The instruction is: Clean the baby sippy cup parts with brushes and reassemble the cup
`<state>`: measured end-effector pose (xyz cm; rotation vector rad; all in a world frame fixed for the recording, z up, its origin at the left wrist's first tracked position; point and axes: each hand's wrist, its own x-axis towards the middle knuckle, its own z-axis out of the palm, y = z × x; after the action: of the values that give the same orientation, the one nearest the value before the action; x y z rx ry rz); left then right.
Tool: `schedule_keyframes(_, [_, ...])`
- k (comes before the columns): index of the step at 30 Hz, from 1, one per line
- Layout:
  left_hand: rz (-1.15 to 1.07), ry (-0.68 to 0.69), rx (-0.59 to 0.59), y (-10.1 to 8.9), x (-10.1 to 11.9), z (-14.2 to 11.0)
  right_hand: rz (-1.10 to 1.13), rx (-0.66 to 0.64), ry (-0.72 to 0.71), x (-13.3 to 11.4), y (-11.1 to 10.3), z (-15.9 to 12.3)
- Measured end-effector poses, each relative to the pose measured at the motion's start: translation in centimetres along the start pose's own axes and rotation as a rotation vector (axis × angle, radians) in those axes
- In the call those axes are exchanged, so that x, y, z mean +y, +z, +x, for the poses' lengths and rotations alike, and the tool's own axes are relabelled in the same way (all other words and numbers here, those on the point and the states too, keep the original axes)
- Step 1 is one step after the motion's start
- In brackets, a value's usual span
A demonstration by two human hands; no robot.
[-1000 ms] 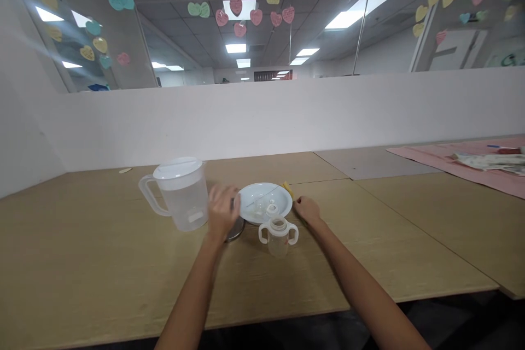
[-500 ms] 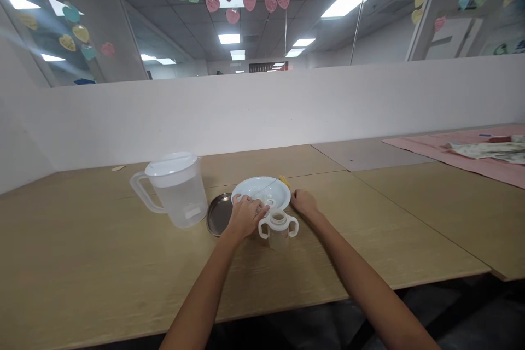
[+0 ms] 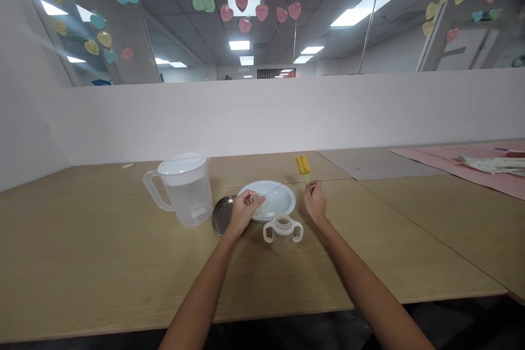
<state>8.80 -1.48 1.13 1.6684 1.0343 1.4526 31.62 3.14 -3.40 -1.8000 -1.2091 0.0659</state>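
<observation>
Partly hidden by its own fingers, a small clear piece (image 3: pixel 255 197) sits pinched in the left hand (image 3: pixel 244 209) over the white bowl (image 3: pixel 283 200) — its shape unclear. Right of the bowl, the right hand's (image 3: pixel 315 201) closed fingers grip a yellow-headed brush (image 3: pixel 303 164).

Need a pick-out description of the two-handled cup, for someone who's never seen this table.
On the wooden table, find the white bowl between the two hands. Just on the near side of it stands a small, clear, upright cup. Unlike the big lidded pitcher with its single handle, it has two white handles and an open top.
</observation>
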Motion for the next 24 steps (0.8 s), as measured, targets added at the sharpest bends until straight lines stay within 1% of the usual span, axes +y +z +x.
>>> schedule_keyframes(2, [-0.141,-0.081,0.059,-0.1,0.0,0.2,0.049,0.018,-0.055,-0.4,-0.1,-0.3])
schedule_keyframes(4, [-0.249,-0.135,0.111,-0.2,-0.1,0.4,0.068,0.017,-0.105,-0.7,-0.2,-0.7])
schedule_keyframes(8, [-0.415,-0.170,0.177,-0.3,-0.5,0.7,0.066,-0.007,-0.191,-1.2,-0.5,-1.3])
schedule_keyframes(12, [-0.386,-0.175,0.218,-0.3,-1.0,0.7,0.070,-0.018,-0.272,-1.3,-0.7,-1.8])
schedule_keyframes(15, [-0.325,-0.143,0.251,-0.3,-1.4,0.8,0.086,-0.013,-0.346,-1.2,-0.7,-2.1])
schedule_keyframes(17, [-0.309,-0.121,0.272,-0.4,-1.5,0.8,0.103,0.008,-0.441,-1.0,-0.5,-2.4])
schedule_keyframes(21, [-0.321,-0.120,0.307,-0.4,-1.5,1.0,0.107,0.070,-0.736,-0.6,0.0,-2.6])
schedule_keyframes(24, [-0.310,-0.115,0.328,-0.3,-1.5,1.0,0.071,0.103,-0.899,-0.3,0.3,-2.6])
